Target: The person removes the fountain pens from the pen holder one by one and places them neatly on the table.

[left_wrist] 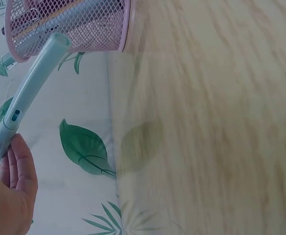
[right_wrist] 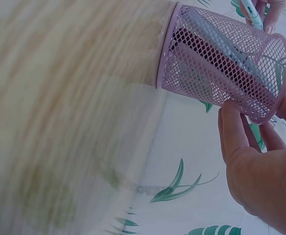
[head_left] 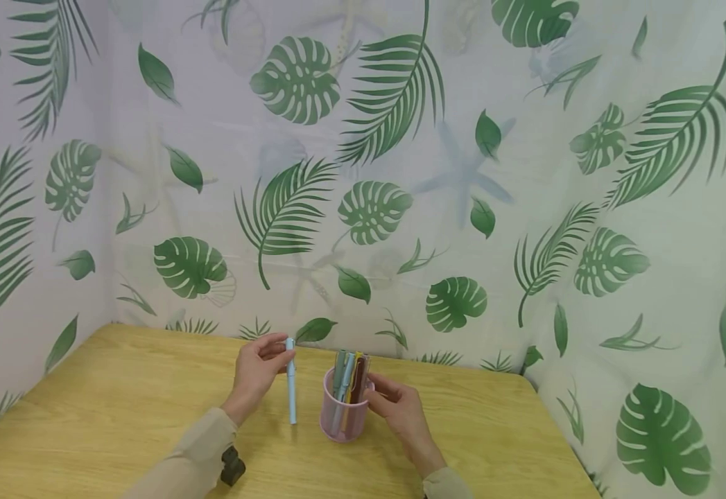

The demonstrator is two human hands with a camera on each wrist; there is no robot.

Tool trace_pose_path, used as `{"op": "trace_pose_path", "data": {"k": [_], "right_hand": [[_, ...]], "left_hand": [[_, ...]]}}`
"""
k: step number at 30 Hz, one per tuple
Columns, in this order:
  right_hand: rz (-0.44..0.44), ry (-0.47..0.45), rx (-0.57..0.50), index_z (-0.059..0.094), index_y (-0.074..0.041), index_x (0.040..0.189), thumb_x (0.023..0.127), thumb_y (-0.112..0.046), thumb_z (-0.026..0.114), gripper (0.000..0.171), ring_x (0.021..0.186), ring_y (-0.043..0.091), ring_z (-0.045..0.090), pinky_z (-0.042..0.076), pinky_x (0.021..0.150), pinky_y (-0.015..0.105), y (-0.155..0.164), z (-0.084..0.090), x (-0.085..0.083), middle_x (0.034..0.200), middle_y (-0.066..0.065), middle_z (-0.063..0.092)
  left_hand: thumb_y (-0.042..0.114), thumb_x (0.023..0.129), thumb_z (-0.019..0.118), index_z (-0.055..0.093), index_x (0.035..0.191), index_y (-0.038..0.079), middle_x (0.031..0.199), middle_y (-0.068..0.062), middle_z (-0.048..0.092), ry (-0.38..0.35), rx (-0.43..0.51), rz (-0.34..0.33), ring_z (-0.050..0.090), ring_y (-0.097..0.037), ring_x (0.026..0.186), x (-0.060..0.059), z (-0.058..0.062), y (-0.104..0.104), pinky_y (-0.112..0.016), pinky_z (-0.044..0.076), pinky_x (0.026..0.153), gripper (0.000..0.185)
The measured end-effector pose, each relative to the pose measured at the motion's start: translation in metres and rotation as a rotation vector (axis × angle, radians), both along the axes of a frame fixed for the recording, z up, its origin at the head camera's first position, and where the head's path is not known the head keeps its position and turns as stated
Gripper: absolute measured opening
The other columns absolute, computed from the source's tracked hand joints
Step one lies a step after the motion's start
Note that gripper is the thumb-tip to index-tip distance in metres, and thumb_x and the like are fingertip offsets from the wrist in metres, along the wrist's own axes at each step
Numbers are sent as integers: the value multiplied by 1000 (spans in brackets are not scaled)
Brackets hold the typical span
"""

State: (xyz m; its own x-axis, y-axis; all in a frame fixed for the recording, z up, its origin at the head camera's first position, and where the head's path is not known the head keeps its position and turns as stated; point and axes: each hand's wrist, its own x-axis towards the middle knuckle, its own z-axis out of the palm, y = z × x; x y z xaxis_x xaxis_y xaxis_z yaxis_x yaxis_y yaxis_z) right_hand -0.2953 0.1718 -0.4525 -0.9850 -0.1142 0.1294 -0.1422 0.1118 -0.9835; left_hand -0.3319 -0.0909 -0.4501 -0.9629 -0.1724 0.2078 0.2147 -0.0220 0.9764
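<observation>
Light wood-grain tabletop (head_left: 119, 402), pushed right into a corner of leaf-print curtain. Standing on it is a pink mesh pen cup (head_left: 342, 416) with a few pens in it, right up against the fingers of the right hand (head_left: 400, 409) and just beside the left hand (head_left: 256, 371). Small black thing (head_left: 232, 466) sits near the front edge, under the left sleeve, can't tell what it is.

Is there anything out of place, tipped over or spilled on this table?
Nothing stands out. The pink mesh pen cup stands upright on the wooden table with pens inside, the right hand touching its side. The left hand holds one light blue pen upright beside the cup. Nothing is spilled.
</observation>
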Motion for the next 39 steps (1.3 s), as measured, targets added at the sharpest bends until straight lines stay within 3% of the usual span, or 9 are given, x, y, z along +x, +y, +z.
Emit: {"op": "trace_pose_path", "data": {"k": [15,25,31,39], "right_hand": [[-21,-22,25,58,4,132,94,-13,66,42,113,29,64,55,93,38,1,-2,3,134,24,58],[-25,-20,9,58,3,132,94,-12,65,41,113,29,64,55,93,37,1,-5,-3,135,24,58],[-25,-25,4,57,3,133,94,-12,66,42,113,27,64,55,92,36,1,-2,-1,134,25,58],[-26,-27,18,57,2,133,94,-13,66,42,110,25,65,55,92,37,0,0,-1,136,24,57]], "left_hand": [[-2,87,70,63,121,-4,103,-19,70,-118,-32,-133,69,-17,79,-8,-13,-7,-37,60,73,35],[1,88,70,62,117,-6,98,-16,70,-225,-145,-158,68,-20,81,-9,-15,-14,-43,59,78,31],[-2,87,68,62,115,-7,98,-19,69,-263,-144,-162,67,-20,76,-11,-18,-15,-41,60,74,29],[-5,84,69,62,112,-8,85,-13,68,-333,-137,-152,65,-16,68,-16,-22,-14,-34,60,66,29]]}}
